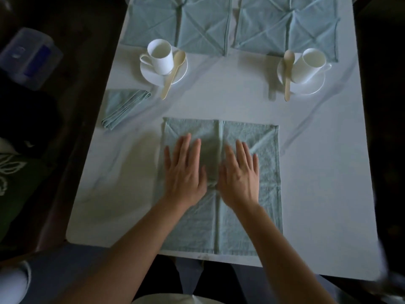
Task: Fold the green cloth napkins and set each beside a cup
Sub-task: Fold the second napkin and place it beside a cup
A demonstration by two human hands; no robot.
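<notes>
A pale green napkin (247, 227) lies spread flat at the near middle of the white table (317, 172), creased down its centre. My left hand (185, 172) and my right hand (240, 174) rest palm down on it, side by side, fingers apart, holding nothing. A folded green napkin (123, 107) lies at the left, just below the left cup (159, 55) on its saucer. The right cup (310, 65) stands on its saucer at the far right. Two more unfolded green napkins (197, 25) (285, 25) lie at the far edge.
A wooden spoon (173, 73) leans on the left saucer, another wooden spoon (288, 73) on the right saucer. A clear plastic box (28, 55) sits off the table at the left. The table's near edge runs just below the napkin.
</notes>
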